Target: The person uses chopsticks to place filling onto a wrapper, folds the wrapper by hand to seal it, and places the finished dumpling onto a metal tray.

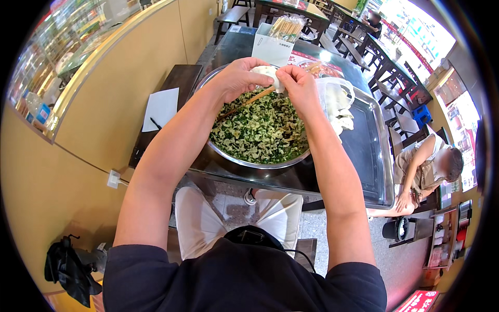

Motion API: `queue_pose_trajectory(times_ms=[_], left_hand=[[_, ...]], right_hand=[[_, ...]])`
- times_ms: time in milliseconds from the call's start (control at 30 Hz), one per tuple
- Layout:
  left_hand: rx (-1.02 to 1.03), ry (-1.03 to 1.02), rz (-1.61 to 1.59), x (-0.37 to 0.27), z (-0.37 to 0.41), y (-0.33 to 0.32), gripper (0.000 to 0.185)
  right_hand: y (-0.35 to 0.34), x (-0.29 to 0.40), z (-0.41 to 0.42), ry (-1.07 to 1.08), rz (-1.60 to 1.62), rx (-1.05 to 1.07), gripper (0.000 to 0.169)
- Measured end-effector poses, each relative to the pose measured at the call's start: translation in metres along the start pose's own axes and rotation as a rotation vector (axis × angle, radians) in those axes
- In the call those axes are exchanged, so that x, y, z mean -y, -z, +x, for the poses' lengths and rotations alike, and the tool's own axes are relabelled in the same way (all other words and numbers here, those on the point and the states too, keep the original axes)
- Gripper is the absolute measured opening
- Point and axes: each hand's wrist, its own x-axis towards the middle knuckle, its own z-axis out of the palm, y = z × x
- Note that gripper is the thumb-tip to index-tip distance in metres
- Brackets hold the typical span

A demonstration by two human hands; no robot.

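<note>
Over the far part of a steel bowl (pixel 260 165) of chopped green and pale yellow filling (pixel 257 134), both hands hold one white dough dumpling (pixel 266 71). My left hand (pixel 243 78) supports it from the left, thumb along its near side. Thumb and fingers of my right hand (pixel 298 84) pinch its right edge. Wooden chopsticks (pixel 253 99) lie slanting in the bowl under the hands. Right of the bowl, behind my right wrist, a clear plastic container (pixel 337 93) and several white dumplings (pixel 345 120) are on a dark metal tray (pixel 362 144), partly hidden by my right arm.
A white box (pixel 273 48) with wrapped chopsticks stands past the bowl, beside a printed red sheet (pixel 315 64). Paper (pixel 161 109) and a black pen (pixel 155 123) lie on a bench at the left, along the wall. A seated person (pixel 425 167) is right of the table.
</note>
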Motion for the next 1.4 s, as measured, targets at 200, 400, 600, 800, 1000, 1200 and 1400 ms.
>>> queue_pose_trajectory(times_ms=[200, 400, 600, 800, 1000, 1200, 1400], left_hand=[[-0.035, -0.012, 0.02, 0.003, 0.003, 0.002, 0.04], [0.005, -0.028, 0.033, 0.007, 0.006, 0.002, 0.039], [0.002, 0.014, -0.035, -0.002, -0.001, -0.002, 0.035], [0.079, 0.04, -0.026, 0.0, 0.0, 0.001, 0.035], [0.14, 0.058, -0.078, 0.0, -0.001, -0.001, 0.03], [0.167, 0.058, -0.005, 0.012, 0.008, 0.01, 0.027], [0.161, 0.094, -0.005, 0.008, 0.002, 0.009, 0.027]], right_hand=[[-0.003, 0.007, -0.002, -0.027, 0.111, 0.018, 0.018], [0.0, 0.0, 0.0, -0.006, -0.029, -0.014, 0.018], [-0.003, 0.007, -0.003, -0.02, 0.25, -0.035, 0.015], [-0.001, 0.006, -0.002, -0.01, -0.039, -0.023, 0.015], [-0.004, 0.002, 0.0, -0.044, 0.14, -0.02, 0.016], [0.001, -0.004, 0.005, -0.079, 0.242, 0.022, 0.017], [0.0, 0.003, 0.001, -0.071, 0.178, -0.073, 0.024]])
